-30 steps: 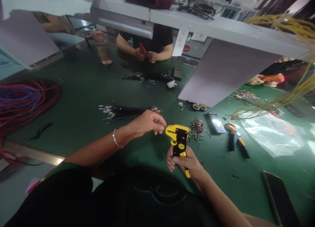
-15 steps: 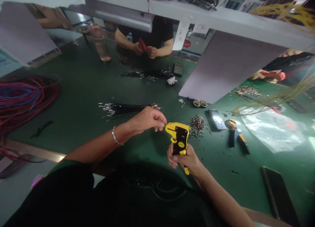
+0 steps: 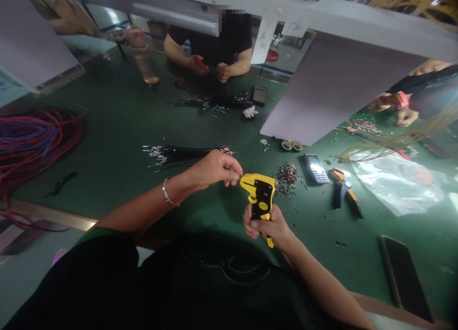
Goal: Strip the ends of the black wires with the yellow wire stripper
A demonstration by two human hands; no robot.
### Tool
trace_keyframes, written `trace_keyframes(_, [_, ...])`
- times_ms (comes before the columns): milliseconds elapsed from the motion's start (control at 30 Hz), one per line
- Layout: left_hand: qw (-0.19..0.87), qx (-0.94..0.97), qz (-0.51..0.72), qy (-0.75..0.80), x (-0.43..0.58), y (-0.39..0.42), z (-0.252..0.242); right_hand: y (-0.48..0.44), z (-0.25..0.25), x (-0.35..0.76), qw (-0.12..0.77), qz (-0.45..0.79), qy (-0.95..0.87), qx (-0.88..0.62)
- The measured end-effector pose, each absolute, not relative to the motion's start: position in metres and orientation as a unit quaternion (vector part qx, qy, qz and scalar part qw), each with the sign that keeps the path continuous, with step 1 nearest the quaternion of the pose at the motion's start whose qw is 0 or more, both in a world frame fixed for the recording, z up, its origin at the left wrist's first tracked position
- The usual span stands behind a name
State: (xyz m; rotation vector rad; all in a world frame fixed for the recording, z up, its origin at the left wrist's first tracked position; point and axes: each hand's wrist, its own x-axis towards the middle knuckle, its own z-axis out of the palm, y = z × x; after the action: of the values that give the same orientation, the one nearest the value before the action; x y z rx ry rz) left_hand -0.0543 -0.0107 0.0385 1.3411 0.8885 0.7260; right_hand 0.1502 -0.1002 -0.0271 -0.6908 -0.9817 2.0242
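Observation:
My right hand [image 3: 266,223] is wrapped round the handles of a yellow and black wire stripper [image 3: 263,192], its nose tilted up and to the left. Just left of that nose, my left hand [image 3: 221,170] is closed in a pinch, fingertips nearly touching the jaws. Whatever sits between those fingertips is too small to make out. Behind the left hand lies a bundle of black wires [image 3: 179,153] with bare shiny ends. A pile of small cut pieces [image 3: 287,174] is spread on the green table just right of the stripper.
A keypad phone [image 3: 316,169], a second stripping tool [image 3: 344,189] and a clear plastic bag [image 3: 397,182] lie to the right. A dark smartphone [image 3: 406,275] is at the near right. Red and blue wire coils [image 3: 36,139] fill the left. A white divider [image 3: 332,87] stands ahead; co-workers sit beyond.
My hands and the stripper hold nearly the same pose. Across the table, the co-worker's hands have moved apart, one with a red tool. The view has tilted slightly.

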Motion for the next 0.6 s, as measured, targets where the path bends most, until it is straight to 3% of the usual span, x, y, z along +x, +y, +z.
trace_keyframes(600, [0.624, 0.588, 0.313, 0.408, -0.0525, -0.0111, 0.0426, -0.0962, -0.0283, 0.1541, 0.384, 0.800, -0.391, -0.242])
